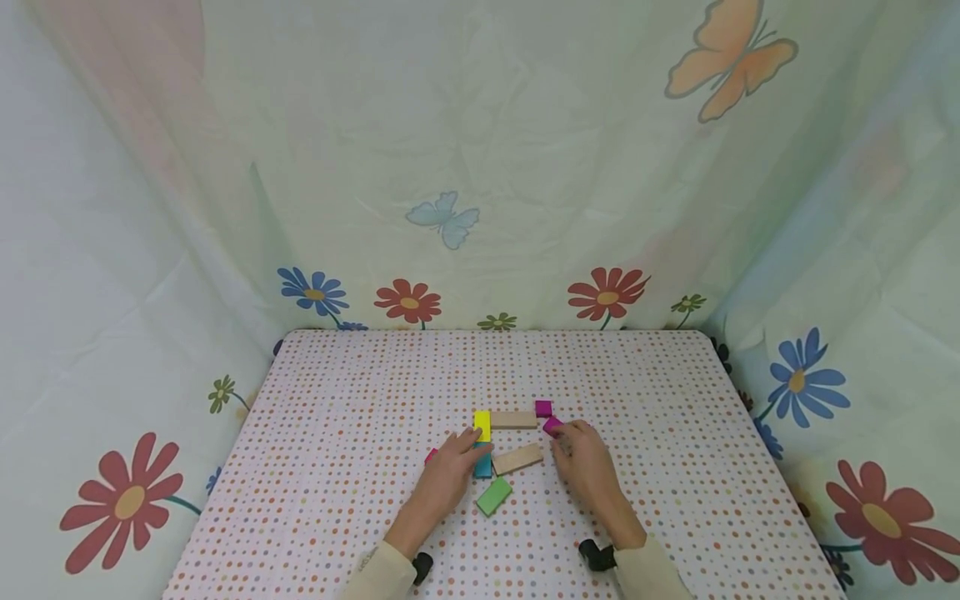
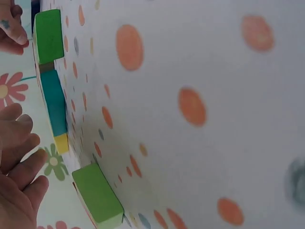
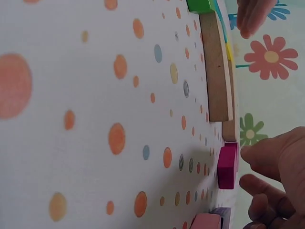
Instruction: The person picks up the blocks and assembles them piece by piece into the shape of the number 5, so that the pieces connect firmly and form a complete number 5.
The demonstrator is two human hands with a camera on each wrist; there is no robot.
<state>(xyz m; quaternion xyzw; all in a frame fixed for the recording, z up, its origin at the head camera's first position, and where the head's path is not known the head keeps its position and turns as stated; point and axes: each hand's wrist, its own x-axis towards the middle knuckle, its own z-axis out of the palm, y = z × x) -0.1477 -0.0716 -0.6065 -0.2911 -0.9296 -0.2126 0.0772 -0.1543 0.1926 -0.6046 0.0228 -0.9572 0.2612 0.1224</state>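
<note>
In the head view my left hand (image 1: 444, 472) reaches over a yellow block (image 1: 482, 423) and a blue block (image 1: 483, 462) that lie end to end. Its fingers look loosely bent in the left wrist view, with nothing between them. My right hand (image 1: 587, 467) is by a tilted magenta block (image 1: 552, 426), just behind a second magenta block (image 1: 543, 408). The right wrist view shows thumb and fingertips close beside the nearer magenta block (image 3: 227, 167), not wrapped round it. Two plain wooden blocks, one straight (image 1: 513, 420) and one slanted (image 1: 517, 459), lie between the hands.
A green block (image 1: 494, 497) lies nearest me. Another green block (image 2: 97, 195) shows in the left wrist view. A pink block (image 3: 206, 221) sits at the bottom of the right wrist view. Part of a magenta piece (image 1: 431, 455) shows left of my left hand. Dotted cloth (image 1: 337, 400) covers the table.
</note>
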